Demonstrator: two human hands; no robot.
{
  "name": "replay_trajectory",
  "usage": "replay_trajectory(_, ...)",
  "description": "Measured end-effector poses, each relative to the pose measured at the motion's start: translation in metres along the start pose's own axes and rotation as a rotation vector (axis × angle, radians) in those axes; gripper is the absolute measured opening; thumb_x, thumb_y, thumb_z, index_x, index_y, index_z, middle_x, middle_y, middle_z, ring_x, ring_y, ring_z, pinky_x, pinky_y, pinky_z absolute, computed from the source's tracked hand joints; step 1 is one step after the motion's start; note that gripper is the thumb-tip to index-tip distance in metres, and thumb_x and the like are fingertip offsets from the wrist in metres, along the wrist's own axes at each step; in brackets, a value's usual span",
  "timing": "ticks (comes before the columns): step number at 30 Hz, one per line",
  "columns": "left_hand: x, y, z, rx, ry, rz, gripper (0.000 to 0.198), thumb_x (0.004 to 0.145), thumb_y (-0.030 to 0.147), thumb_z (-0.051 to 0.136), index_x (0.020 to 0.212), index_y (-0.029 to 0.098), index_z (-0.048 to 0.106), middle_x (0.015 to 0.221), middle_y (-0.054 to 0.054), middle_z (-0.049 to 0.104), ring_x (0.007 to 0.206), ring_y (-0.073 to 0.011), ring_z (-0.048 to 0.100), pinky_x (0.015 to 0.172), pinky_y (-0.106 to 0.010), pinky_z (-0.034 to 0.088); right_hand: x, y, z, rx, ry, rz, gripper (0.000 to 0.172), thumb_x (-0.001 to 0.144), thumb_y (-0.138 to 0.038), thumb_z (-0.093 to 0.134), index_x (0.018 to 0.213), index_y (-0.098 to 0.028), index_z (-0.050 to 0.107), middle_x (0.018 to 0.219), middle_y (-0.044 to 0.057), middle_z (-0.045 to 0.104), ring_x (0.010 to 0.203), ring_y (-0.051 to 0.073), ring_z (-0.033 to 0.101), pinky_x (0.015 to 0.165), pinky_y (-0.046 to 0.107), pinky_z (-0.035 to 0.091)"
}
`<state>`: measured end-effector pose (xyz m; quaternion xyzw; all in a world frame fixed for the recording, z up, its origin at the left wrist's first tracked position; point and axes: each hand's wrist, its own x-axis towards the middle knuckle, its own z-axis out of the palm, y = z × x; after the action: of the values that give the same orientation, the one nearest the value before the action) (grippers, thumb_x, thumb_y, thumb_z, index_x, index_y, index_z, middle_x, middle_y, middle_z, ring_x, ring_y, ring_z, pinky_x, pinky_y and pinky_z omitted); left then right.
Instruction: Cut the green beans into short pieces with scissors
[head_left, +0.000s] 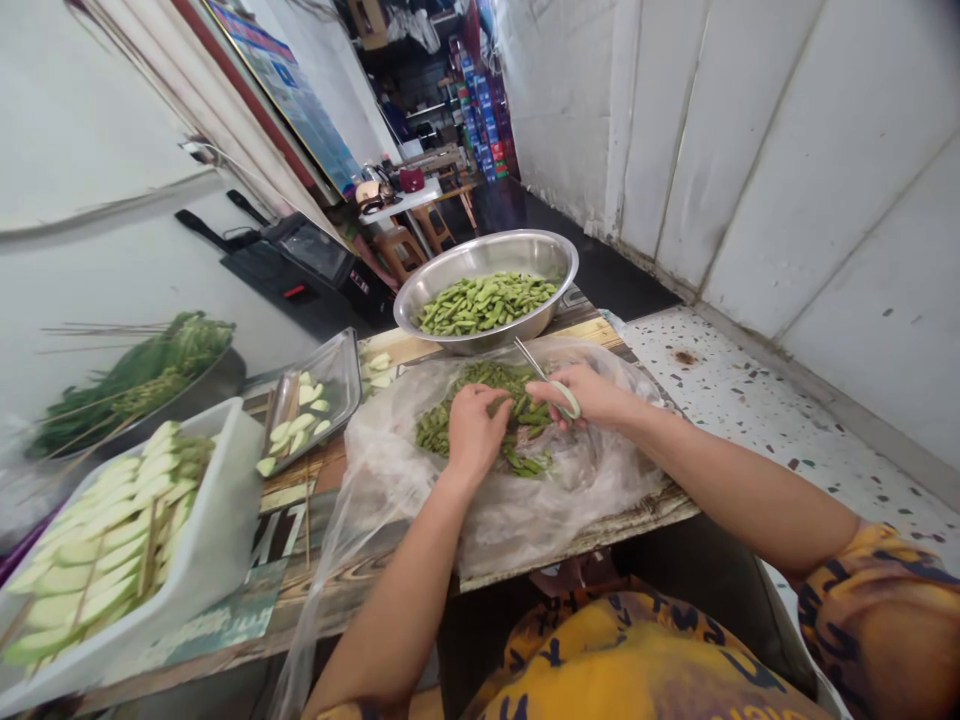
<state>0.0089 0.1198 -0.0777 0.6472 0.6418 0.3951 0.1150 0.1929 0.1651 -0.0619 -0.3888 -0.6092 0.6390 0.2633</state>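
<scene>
- While I watched through the head camera, the right hand (589,395) grasped a pair of scissors (534,362), its fingers wrapped about the handle end.
- The scissors had slim, silvery metal blades and a rounded, pale green handle loop; I could not tell how far the blades stood apart.
- Their long axis ran slantwise across my view, with the tips up and to the left, toward the steel bowl (525,332), and the handle down and to the right.
- I saw them above the right part of the heap of green soybean pods (435,428), just short of the bowl's near side.
- Those pods looked plump, short and slightly curved, mostly dull green with a few brighter ones near the front; their long axes lay every which way.
- They rested on a spread-out clear plastic bag (517,525), crumpled around them on the wood-patterned table (225,620).
- The left hand (476,425) was over the heap, fingers bent and thumb near the fingertips; I could not tell whether it pinched a pod.
- Beyond the bag, the bowl held more pods (484,305), lighter green.
- To the left I had a metal tray (349,370) of pale slices (300,425) and a white plastic bin (225,520) of skewered slices (112,540).
</scene>
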Motion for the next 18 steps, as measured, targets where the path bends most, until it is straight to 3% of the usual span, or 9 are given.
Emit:
replay_trajectory(4,-0.003,-0.004,0.02,0.246,-0.026,0.092,0.012,0.072,0.026,0.065,0.074,0.019,0.074,0.1,-0.013,0.056,0.099,-0.0284,0.047,0.089,-0.042,0.036,-0.002,-0.001,0.003,-0.029,0.003,0.005,0.048,0.067,-0.06,0.068,0.071,-0.013,0.058,0.045,-0.003,0.051,0.036,0.009,0.049,0.028,0.017,0.024)
replay_trajectory(8,-0.002,-0.007,0.018,0.222,-0.02,0.125,0.009,0.071,0.024,0.065,0.071,0.019,0.073,0.102,-0.012,0.057,0.1,-0.0279,0.046,0.09,-0.042,0.035,-0.004,-0.003,0.001,-0.18,-0.024,-0.037,0.049,0.07,-0.062,0.064,0.062,-0.014,0.055,0.043,-0.002,0.052,0.034,0.008,0.045,0.03,0.018,0.026)
replay_trajectory(11,0.004,-0.008,0.007,0.031,0.04,-0.03,0.006,0.067,0.023,0.066,0.07,0.018,0.069,0.087,-0.007,0.061,0.089,-0.0226,0.052,0.087,-0.037,0.038,-0.004,-0.001,-0.001,-0.338,-0.049,-0.072,0.052,0.071,-0.061,0.063,0.053,-0.015,0.049,0.042,-0.001,0.053,0.036,0.009,0.05,0.037,0.019,0.035)
replay_trajectory(14,0.008,-0.01,-0.005,-0.236,0.022,-0.241,0.015,0.067,0.031,0.066,0.074,0.018,0.067,0.075,-0.002,0.063,0.077,-0.0173,0.055,0.079,-0.03,0.041,-0.004,0.001,-0.003,-0.394,-0.092,-0.069,0.051,0.071,-0.063,0.062,0.057,-0.015,0.052,0.047,0.001,0.056,0.041,0.011,0.054,0.043,0.021,0.039)
replay_trajectory(18,0.008,-0.009,-0.016,-0.459,-0.025,-0.323,0.029,0.062,0.039,0.072,0.08,0.017,0.07,0.076,-0.002,0.067,0.075,-0.0165,0.057,0.071,-0.026,0.042,-0.005,0.002,-0.002,-0.373,-0.183,-0.047,0.051,0.069,-0.064,0.062,0.069,-0.013,0.06,0.052,0.0,0.057,0.044,0.011,0.053,0.043,0.021,0.04)
